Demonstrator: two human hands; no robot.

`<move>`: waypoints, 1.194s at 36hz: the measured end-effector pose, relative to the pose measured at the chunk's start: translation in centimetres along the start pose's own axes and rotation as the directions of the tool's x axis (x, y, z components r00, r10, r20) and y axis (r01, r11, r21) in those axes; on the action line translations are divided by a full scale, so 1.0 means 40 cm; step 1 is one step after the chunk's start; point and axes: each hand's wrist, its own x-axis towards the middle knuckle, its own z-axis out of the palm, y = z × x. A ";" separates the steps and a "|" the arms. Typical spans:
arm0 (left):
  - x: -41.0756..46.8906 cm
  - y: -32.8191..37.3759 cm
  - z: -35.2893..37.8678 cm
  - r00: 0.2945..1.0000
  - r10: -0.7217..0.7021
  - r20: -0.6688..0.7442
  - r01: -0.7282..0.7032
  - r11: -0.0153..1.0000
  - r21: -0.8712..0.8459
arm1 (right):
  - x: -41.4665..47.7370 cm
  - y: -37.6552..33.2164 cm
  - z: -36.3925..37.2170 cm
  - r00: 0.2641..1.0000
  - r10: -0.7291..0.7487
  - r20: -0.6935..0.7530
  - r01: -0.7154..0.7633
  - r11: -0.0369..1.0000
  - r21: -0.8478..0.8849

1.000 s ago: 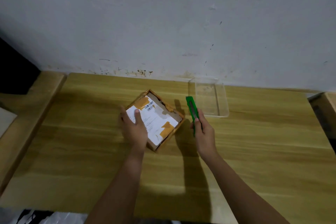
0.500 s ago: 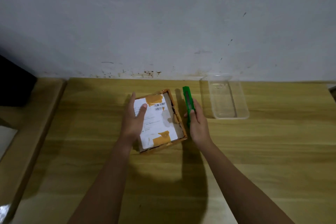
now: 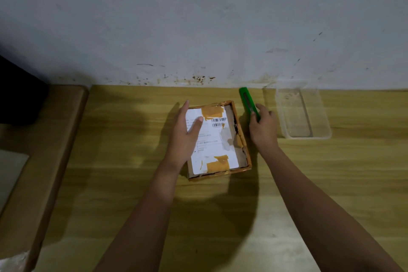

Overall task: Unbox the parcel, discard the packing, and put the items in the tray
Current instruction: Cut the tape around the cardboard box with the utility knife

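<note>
Over the last second the parcel [image 3: 217, 139] has been turned from a diagonal lie to a square one, its long sides now running near to far. The green cutter [image 3: 248, 100] has swung to point away toward the wall [image 3: 198, 17]. This looks like lining up for the first cut, so unboxing has hardly begun.

Nearest, two bare forearms reach out over the wooden table [image 3: 132, 194]. Further out, in the middle of the table, lies the parcel, a flat brown carton bound with orange tape along its edges. A white label [image 3: 209, 139] with barcodes covers most of the top, held by orange tape patches at its far and near ends. The carton is scuffed and torn along its right edge but remains sealed.

The left hand [image 3: 184, 137] rests flat on the parcel's left part, fingers [image 3: 186, 106] straight and released, thumb on the label, steadying it. Just right of the parcel, the right hand [image 3: 262, 128] has its fingers clenched around the cutter's near end. Whether the blade is out cannot be told.

Right of that hand, near the wall, the clear plastic tray [image 3: 309, 137] stands with nothing visible in it.
</note>
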 end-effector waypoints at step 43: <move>-0.364 -0.055 0.064 0.840 -0.149 -0.522 0.060 0.981 -0.185 | -0.148 0.008 -0.143 0.871 -0.234 0.431 0.262 0.965 -0.006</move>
